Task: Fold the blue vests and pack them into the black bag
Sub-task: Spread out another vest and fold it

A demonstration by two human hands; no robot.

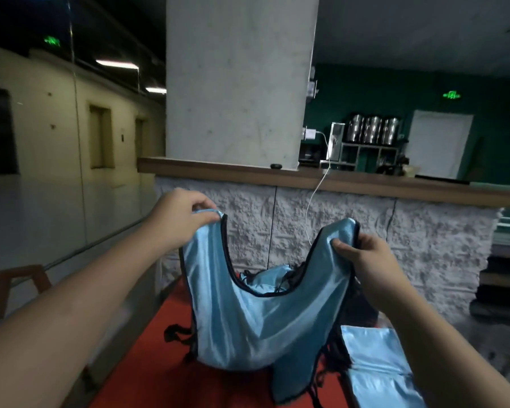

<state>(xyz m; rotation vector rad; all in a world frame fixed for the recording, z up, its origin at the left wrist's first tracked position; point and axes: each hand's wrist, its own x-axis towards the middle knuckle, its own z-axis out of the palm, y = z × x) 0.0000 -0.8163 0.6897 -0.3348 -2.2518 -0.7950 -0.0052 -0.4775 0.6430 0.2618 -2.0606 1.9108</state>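
A folded blue vest (377,369) is lying on the red table (147,375), low at the right. Above it, the left hand (180,219) and the right hand (362,260) are each pinching one shoulder strap of the hanging vest (262,325), whose long axis is pointing down. Behind it more vests (265,278) are lying, and something black, maybe the bag, I cannot tell.

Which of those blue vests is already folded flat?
The folded vest lying flat at lower right beside the right forearm. The held vest hangs open by its shoulders, and another heap lies crumpled behind it.
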